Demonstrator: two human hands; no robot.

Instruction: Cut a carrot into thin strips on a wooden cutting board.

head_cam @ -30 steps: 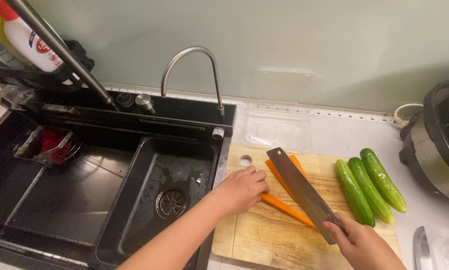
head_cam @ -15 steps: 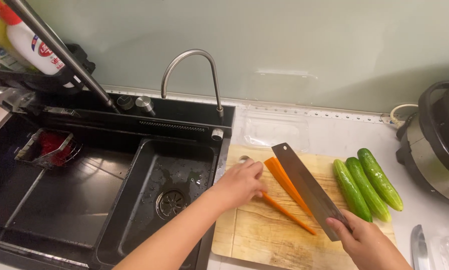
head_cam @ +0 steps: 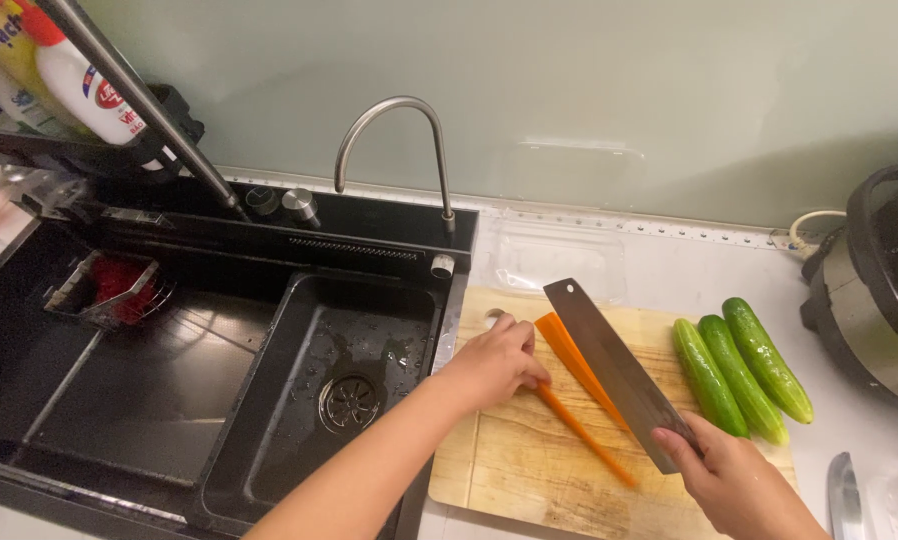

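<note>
My right hand (head_cam: 734, 480) grips the handle of a broad cleaver (head_cam: 614, 368), whose blade lies along a halved carrot (head_cam: 569, 358) on the wooden cutting board (head_cam: 529, 470). My left hand (head_cam: 494, 362) rests fingertips on the near carrot strip (head_cam: 581, 432), at its left end. Three cucumbers (head_cam: 739, 370) lie side by side on the board's right part, clear of both hands.
A black sink (head_cam: 299, 400) with a curved tap (head_cam: 389, 140) lies left of the board. A rack with bottles (head_cam: 59, 70) stands at the far left. A round cooker (head_cam: 879, 290) sits at the right, and a clear lid (head_cam: 869, 500) is near the front right corner.
The cleaver has shifted slightly left along the carrot, and my left hand has moved a little with it; the view has drifted.
</note>
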